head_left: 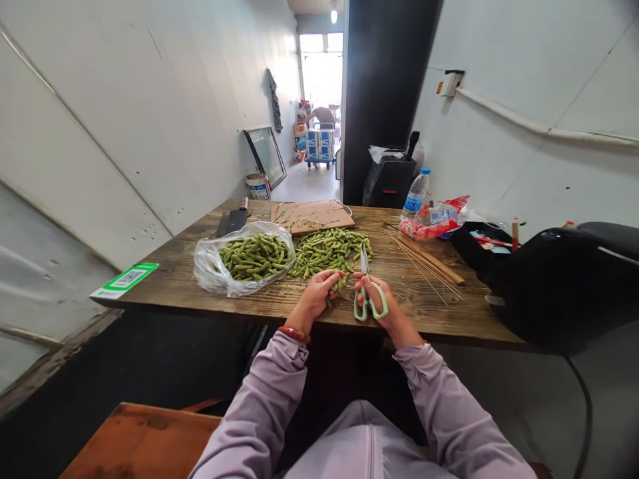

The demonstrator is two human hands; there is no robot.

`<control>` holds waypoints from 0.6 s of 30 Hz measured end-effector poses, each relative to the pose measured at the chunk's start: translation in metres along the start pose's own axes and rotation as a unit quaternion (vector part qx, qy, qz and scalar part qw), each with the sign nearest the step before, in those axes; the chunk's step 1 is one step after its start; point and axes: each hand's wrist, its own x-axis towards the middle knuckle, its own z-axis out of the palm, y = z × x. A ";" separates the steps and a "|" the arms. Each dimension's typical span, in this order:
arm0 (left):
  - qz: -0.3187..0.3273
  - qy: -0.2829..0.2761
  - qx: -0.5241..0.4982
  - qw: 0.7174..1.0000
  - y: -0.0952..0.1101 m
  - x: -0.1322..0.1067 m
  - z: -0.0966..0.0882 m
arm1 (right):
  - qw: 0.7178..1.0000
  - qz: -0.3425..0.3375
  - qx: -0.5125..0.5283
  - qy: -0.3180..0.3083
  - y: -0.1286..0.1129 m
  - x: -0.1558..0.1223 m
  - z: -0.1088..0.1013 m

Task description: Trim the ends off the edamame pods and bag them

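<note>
My left hand (318,294) pinches a green bean pod (335,282) at the near edge of a loose pile of pods (327,251) on the wooden table (190,279). My right hand (382,303) grips pale green scissors (367,293), blades pointing away over the pile, close to the held pod. A clear plastic bag (219,269) with more green pods (254,256) lies left of the pile.
Behind the pile lie a cutting board (310,215) with trimmings and a cleaver (232,221). Bamboo skewers (428,263), a water bottle (415,193), a red snack bag (432,223) and a black seat (559,279) are to the right. A person bends over in the far doorway.
</note>
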 end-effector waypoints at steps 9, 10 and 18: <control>-0.002 0.028 0.012 1.000 -0.002 0.002 0.001 | 0.999 0.024 -0.021 -0.037 0.001 0.002 -0.015; -0.004 0.027 0.015 1.000 -0.003 0.001 0.001 | 0.998 0.020 -0.041 -0.035 -0.002 0.004 -0.016; 0.009 0.028 0.028 0.999 -0.006 0.000 0.002 | 0.951 -0.128 -0.278 -0.045 -0.068 0.050 -0.019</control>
